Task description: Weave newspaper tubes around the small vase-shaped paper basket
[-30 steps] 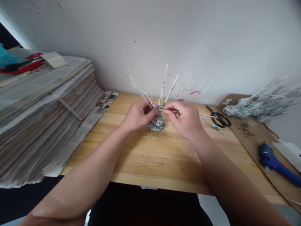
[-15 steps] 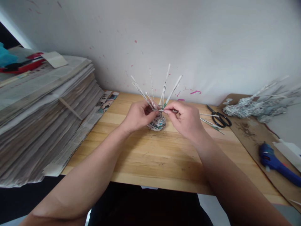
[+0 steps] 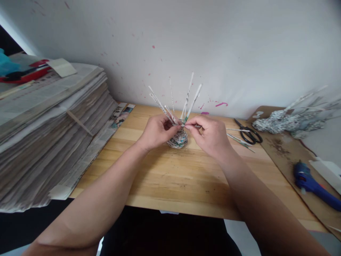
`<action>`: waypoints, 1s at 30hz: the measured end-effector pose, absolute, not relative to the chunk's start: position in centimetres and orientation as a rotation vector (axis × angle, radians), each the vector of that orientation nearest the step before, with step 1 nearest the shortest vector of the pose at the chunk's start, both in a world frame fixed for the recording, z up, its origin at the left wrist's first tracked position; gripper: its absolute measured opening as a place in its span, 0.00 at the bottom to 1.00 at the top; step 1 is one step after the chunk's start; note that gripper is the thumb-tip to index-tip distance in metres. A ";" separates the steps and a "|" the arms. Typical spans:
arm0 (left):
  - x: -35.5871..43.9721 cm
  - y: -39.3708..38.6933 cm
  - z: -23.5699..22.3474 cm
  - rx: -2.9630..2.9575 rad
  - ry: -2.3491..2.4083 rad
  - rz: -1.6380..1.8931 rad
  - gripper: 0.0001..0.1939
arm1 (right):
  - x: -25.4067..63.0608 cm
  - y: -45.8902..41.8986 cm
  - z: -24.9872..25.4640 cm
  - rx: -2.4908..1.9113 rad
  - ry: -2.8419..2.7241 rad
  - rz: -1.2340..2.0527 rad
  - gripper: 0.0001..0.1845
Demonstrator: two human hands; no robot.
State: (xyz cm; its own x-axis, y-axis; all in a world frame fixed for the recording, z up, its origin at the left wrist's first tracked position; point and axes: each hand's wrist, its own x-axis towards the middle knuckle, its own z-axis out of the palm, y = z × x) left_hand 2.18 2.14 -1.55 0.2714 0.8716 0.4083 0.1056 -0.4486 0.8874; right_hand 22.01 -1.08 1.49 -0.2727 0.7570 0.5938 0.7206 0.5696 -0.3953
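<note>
A small woven basket of rolled newspaper [image 3: 178, 139] stands on the wooden table [image 3: 173, 177], with several thin paper tubes [image 3: 189, 96] sticking up from it like spokes. My left hand [image 3: 157, 131] is closed on the basket's upper left side, fingers among the spokes. My right hand [image 3: 210, 135] pinches a thin paper tube that runs sideways at the basket's top. The basket's top edge is partly hidden by my fingers.
A tall stack of newspapers [image 3: 45, 131] fills the left side. Black scissors [image 3: 249, 133] and loose paper tubes [image 3: 239, 140] lie to the right. Further right, finished woven pieces [image 3: 287, 122] rest on cardboard beside a blue glue gun [image 3: 313, 185]. A paint-flecked white wall stands behind.
The upright tubes have shifted slightly as my fingers worked at the basket's top. Both hands have stayed in nearly the same place.
</note>
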 end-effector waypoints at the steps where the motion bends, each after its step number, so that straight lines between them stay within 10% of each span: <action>1: 2.2 2.2 -1.6 1.765 0.892 1.247 0.09 | 22.0 -1.1 1.5 -1.189 -2.026 0.066 0.05; 30: 2.2 2.0 -1.4 1.932 0.875 1.106 0.08 | 22.0 -1.3 2.3 -1.282 -2.002 0.440 0.03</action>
State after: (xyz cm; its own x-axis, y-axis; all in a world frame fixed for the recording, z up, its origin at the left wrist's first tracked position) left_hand 2.18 1.96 -1.38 0.3985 0.8265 0.3976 0.1967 -0.5004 0.8432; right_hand 22.03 -1.34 2.26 -0.2571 0.8884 0.3802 0.6473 0.4505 -0.6148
